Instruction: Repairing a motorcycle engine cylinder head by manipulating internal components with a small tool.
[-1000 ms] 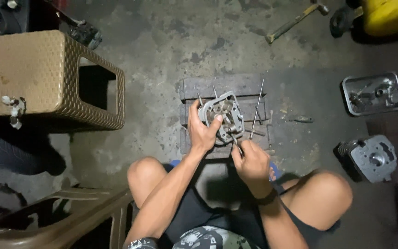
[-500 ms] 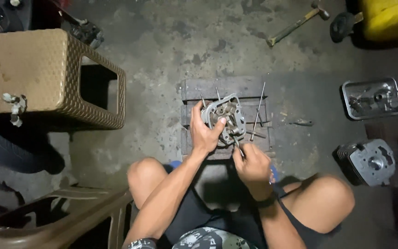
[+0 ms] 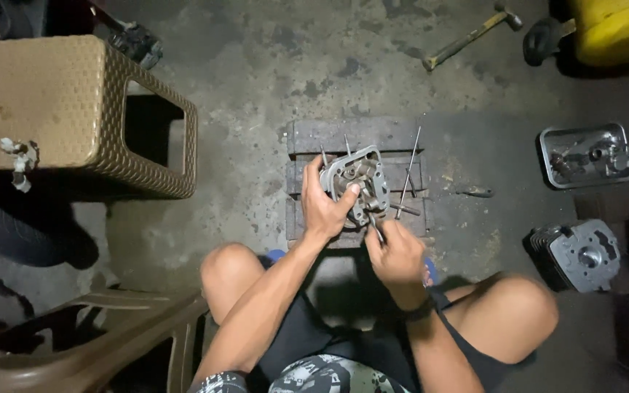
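Head view: my left hand (image 3: 327, 206) grips the heavy, rigid metal cylinder head (image 3: 357, 183) by its rim; my right hand (image 3: 396, 251) pinches a thin tool (image 3: 377, 230).

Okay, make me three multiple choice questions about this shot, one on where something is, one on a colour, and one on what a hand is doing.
1. Where does the hammer lie?
A. on the concrete floor at the upper right
B. on the woven stool
C. on the person's knee

2. What colour is the container at the upper right corner?
A. blue
B. yellow
C. white

3. What is the left hand doing?
A. resting flat on the floor
B. gripping the metal engine part on the wooden block
C. holding the hammer

Answers:
1. A, it lies on bare concrete near the yellow container.
2. B, its rounded body is bright yellow.
3. B, its fingers wrap the part's side while the right hand works a thin tool at its lower edge.
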